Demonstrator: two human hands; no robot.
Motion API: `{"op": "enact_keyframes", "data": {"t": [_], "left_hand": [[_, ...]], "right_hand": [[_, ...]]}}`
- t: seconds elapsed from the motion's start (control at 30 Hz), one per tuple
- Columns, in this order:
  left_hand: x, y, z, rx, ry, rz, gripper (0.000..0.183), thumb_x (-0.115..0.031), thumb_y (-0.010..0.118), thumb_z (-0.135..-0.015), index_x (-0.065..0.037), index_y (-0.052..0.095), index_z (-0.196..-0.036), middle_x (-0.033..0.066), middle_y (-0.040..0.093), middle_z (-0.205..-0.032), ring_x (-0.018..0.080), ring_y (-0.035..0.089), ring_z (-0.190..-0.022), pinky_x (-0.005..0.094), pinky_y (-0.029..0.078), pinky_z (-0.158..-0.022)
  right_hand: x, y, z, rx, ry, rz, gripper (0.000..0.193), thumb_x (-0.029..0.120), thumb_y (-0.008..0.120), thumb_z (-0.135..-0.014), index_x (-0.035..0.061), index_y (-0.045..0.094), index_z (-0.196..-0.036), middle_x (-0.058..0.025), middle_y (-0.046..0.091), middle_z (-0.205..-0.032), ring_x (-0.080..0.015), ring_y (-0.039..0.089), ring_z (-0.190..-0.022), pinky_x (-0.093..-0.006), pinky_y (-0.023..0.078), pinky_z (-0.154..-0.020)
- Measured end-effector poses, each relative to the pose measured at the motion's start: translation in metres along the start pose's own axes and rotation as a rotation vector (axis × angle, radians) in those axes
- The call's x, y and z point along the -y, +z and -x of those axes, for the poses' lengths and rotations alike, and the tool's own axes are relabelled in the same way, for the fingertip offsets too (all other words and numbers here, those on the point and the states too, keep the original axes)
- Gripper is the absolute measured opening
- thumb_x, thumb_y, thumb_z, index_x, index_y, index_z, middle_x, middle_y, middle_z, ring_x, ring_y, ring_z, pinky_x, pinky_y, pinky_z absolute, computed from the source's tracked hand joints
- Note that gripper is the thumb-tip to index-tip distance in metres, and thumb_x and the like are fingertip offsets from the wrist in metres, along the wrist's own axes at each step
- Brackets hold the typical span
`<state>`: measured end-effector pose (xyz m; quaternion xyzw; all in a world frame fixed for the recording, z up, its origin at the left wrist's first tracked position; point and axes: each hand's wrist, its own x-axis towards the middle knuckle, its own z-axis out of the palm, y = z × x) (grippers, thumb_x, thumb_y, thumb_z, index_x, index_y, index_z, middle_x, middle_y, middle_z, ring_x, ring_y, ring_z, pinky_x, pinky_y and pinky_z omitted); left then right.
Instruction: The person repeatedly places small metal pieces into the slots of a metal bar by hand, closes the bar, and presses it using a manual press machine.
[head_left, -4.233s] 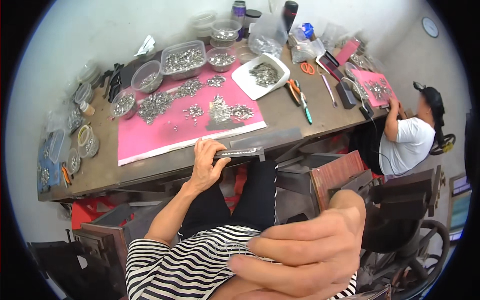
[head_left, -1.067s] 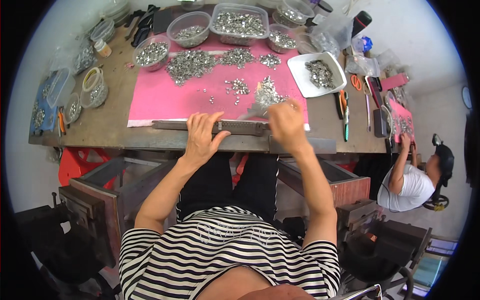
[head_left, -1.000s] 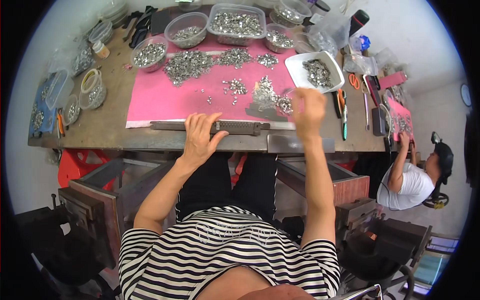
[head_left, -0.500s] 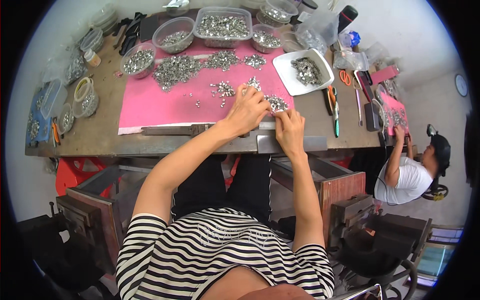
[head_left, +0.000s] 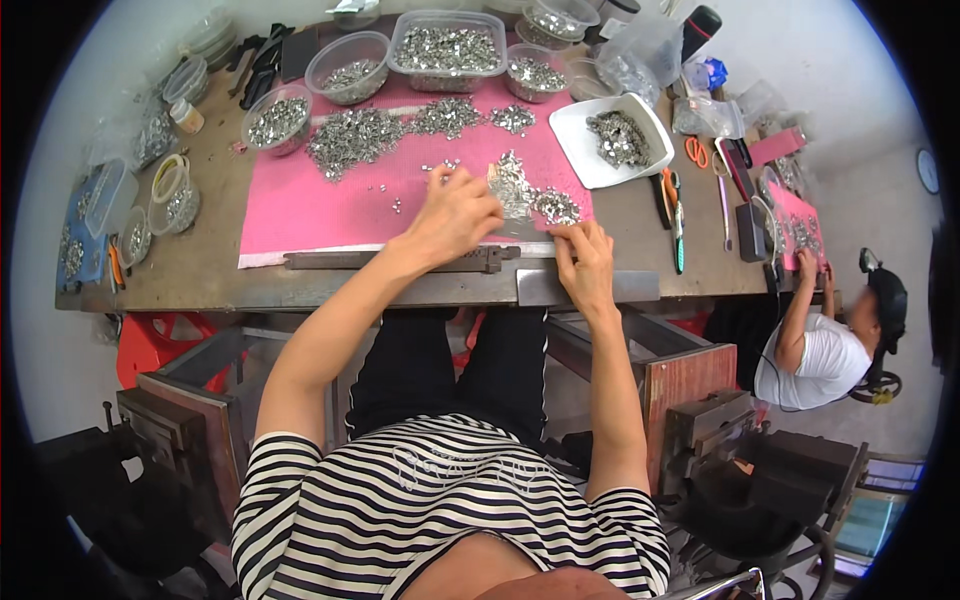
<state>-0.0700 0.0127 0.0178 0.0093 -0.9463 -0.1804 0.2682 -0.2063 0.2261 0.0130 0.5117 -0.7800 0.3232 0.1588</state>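
Observation:
My left hand [head_left: 452, 218] is over the pink mat [head_left: 300, 210], its bent fingers somewhat apart at a small group of shiny metal pieces [head_left: 452, 163] that it partly covers. To its right lies a heap of silvery pieces [head_left: 512, 185], touching a second small heap [head_left: 556, 206]. Just below that heap, at the mat's front edge, my right hand [head_left: 586, 262] has thumb and fingers drawn together. Whatever they pinch is too small or hidden to make out. A long dark metal bar tool [head_left: 400, 260] with a bright strip on its right lies along the table's front edge, under my left wrist.
Larger heaps of pieces [head_left: 355, 142] lie at the mat's back, before filled plastic tubs [head_left: 448, 75]. A white tray [head_left: 575, 150] stands to the right, beside pliers [head_left: 678, 225] and orange scissors [head_left: 695, 152]. Another person [head_left: 820, 345] works at far right.
My left hand has moved left from the silvery heap to the small group of pieces, uncovering the heap. My right hand stays at nearly the same place.

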Motion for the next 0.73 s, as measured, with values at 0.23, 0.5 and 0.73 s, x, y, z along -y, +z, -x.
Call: {"op": "enact_keyframes", "data": {"t": [0.23,0.5,0.73], "left_hand": [[0.018,-0.025,0.031,0.023,-0.072,0.041,0.009,-0.024,0.074,-0.085,-0.015,0.074,-0.085,0.0004,0.060,-0.087,0.0221,0.054,-0.099,0.0476,0.031,-0.100],[0.013,-0.035,0.034,0.073,-0.200,0.179,0.007,-0.015,0.068,-0.085,-0.013,0.075,-0.087,0.0037,0.063,-0.090,0.0247,0.055,-0.099,0.0502,0.031,-0.100],[0.011,-0.035,0.043,-0.018,-0.287,0.090,0.007,-0.018,0.071,-0.085,-0.013,0.075,-0.088,0.0044,0.065,-0.090,0.0251,0.056,-0.096,0.0491,0.032,-0.099]], "right_hand": [[-0.002,0.007,-0.002,0.020,0.145,-0.075,0.009,0.004,0.072,-0.085,0.0080,0.070,-0.093,-0.0046,0.060,-0.084,-0.0232,0.060,-0.080,-0.0389,0.041,-0.078],[0.001,0.012,-0.002,0.031,0.107,-0.017,0.010,0.004,0.074,-0.082,0.0082,0.068,-0.089,-0.0050,0.061,-0.085,-0.0245,0.062,-0.083,-0.0403,0.042,-0.080],[0.001,0.011,-0.006,0.092,0.085,0.001,0.008,0.004,0.071,-0.083,0.0075,0.066,-0.088,-0.0057,0.061,-0.084,-0.0242,0.062,-0.080,-0.0400,0.041,-0.080]]}}
